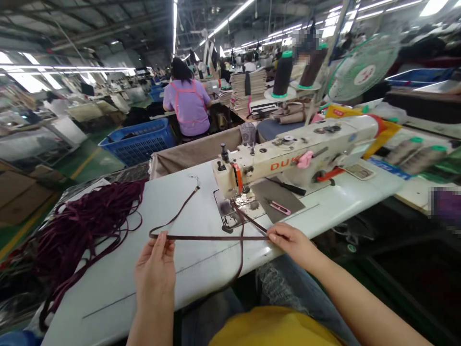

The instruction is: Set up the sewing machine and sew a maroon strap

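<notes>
A narrow dark brown strap (212, 238) is stretched level between my two hands, above the white sewing table (194, 269). My left hand (157, 259) pinches it near a bend, from which one length runs up to a small end piece lying on the table. My right hand (288, 240) grips the strap at the table's front edge. Another length slants from there to the needle area of the sewing machine (281, 158). A further strand hangs from the machine over the front edge toward the lap.
A heap of maroon strapping (86, 226) lies left. Pink thread snips (279, 207) and a black-handled tool (291, 187) rest beneath the machine arm. Behind are a blue basket (144, 139), a seated person in purple (189, 105), thread cones (283, 74) and a fan (363, 72).
</notes>
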Tool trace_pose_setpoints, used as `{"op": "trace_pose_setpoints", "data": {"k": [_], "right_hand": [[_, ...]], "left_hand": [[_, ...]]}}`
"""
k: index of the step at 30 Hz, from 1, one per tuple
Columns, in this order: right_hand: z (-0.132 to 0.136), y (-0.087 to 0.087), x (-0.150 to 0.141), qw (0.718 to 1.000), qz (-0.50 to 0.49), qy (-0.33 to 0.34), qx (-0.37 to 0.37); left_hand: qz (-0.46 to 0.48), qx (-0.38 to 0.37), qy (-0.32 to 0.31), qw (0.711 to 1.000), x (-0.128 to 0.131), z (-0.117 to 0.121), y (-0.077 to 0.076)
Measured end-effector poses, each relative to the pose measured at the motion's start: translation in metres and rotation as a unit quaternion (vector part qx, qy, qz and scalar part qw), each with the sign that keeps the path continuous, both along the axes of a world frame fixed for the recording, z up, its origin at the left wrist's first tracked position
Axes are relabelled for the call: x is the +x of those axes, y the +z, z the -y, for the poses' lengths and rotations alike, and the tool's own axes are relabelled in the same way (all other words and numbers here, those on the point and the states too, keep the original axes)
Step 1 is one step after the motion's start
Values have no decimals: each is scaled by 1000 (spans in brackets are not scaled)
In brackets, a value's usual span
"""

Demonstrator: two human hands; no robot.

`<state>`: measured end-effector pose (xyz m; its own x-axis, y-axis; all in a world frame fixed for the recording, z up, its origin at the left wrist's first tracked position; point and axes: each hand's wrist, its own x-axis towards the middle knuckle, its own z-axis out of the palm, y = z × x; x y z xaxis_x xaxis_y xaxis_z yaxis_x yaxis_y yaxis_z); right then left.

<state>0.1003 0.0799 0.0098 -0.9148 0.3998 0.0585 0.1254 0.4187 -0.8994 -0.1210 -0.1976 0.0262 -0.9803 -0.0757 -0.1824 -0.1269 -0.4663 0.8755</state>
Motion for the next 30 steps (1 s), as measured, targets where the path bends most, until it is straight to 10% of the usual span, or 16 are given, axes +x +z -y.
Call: {"op": "trace_pose_setpoints", "data": {"k": [30], "right_hand": [[4, -3, 6, 999, -35, 31, 0]], "left_hand": [[-5, 12, -37, 999, 0, 16, -8]]}}
